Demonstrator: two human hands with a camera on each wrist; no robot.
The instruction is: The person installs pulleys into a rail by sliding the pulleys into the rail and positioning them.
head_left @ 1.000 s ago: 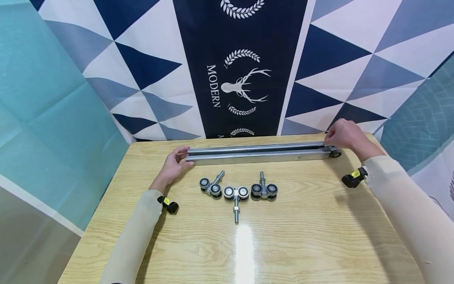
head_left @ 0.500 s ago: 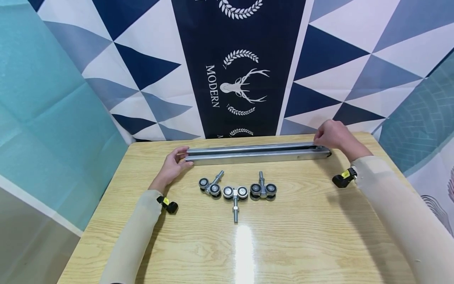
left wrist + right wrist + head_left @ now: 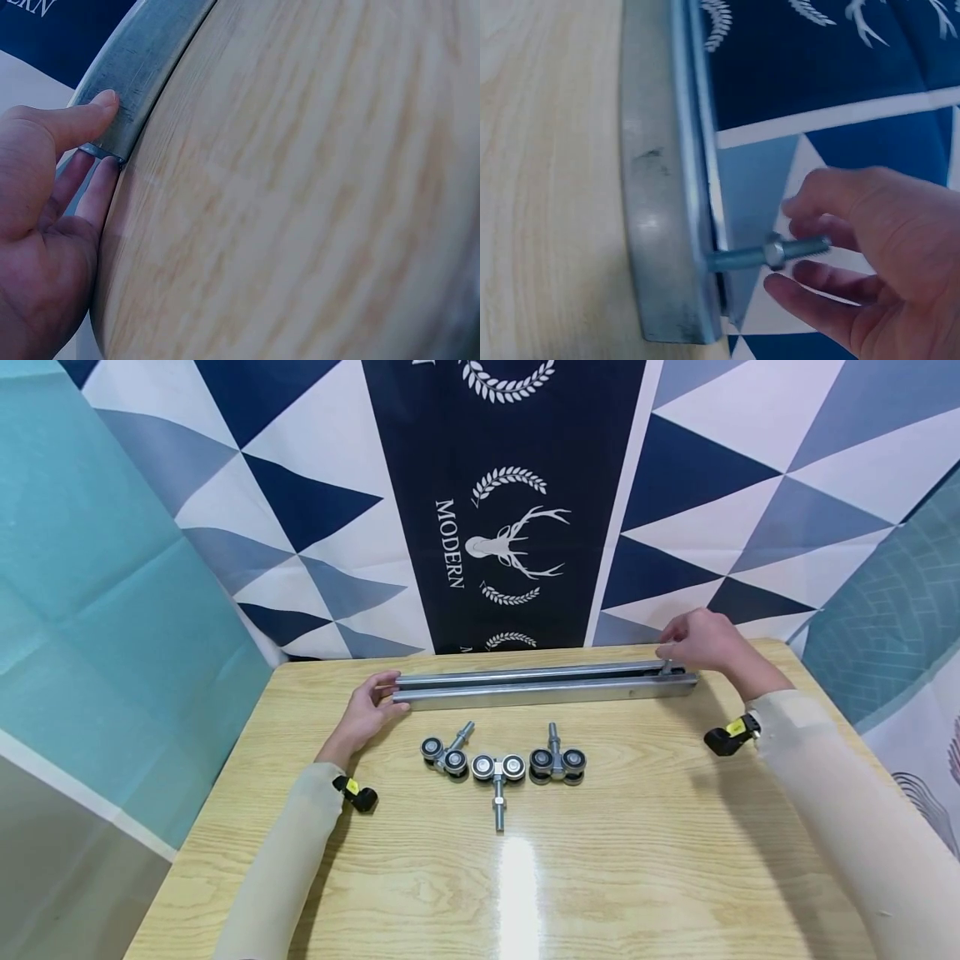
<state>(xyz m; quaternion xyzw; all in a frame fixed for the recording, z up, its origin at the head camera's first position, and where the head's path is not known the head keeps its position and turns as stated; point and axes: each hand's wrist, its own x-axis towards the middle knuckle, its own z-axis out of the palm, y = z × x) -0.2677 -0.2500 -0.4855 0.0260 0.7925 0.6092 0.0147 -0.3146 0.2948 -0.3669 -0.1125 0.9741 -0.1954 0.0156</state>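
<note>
A long galvanized steel channel track (image 3: 543, 694) lies across the back of the table, its slot facing up. My left hand (image 3: 369, 708) pinches its left end; in the left wrist view the thumb (image 3: 99, 111) presses the side wall and the fingertips sit at the open end. At the right end, the threaded bolt (image 3: 769, 253) of a roller trolley stands up through the slot, its wheels hidden inside. My right hand (image 3: 705, 639) is around that bolt, its fingers spread apart from it.
Three more roller trolleys with bolts, a left one (image 3: 447, 757), a middle one (image 3: 499, 770) and a right one (image 3: 557, 762), lie on the wooden table (image 3: 420, 877) in front of the track. A patterned cloth wall (image 3: 322, 510) rises behind the table edge.
My right hand has moved left, sliding the roller trolley into the track's right end, and its fingers have loosened from the bolt. The left hand stays at the left end.
</note>
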